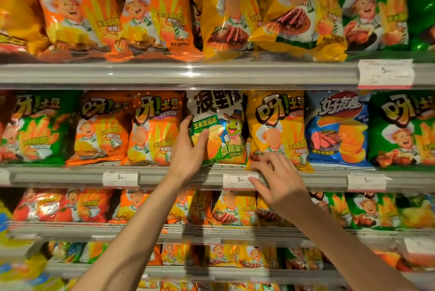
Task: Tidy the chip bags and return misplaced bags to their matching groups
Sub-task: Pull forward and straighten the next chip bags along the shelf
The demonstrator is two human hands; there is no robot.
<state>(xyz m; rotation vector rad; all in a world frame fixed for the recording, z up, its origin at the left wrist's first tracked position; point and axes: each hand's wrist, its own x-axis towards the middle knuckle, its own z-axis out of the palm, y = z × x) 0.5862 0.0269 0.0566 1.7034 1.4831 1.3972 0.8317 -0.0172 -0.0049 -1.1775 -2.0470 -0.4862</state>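
A white and green chip bag with a frog cartoon (226, 125) stands upright on the middle shelf, between an orange bag (153, 130) and a yellow bag (277, 125). My left hand (190, 149) grips its left edge, thumb across the front and fingers behind. My right hand (280, 180) hovers at the shelf's front rail below the yellow bag, with its fingers loosely bent and nothing in them. A blue bag (339, 128) of another brand stands right of the yellow one, next to a green bag (404, 128).
The top shelf holds orange (77, 8), yellow (226, 10) and green (374, 8) bags. A green bag (35, 128) stands at the middle shelf's left. White price tags (240, 180) hang on the shelf rails (70, 176). More rows of bags fill the shelves below.
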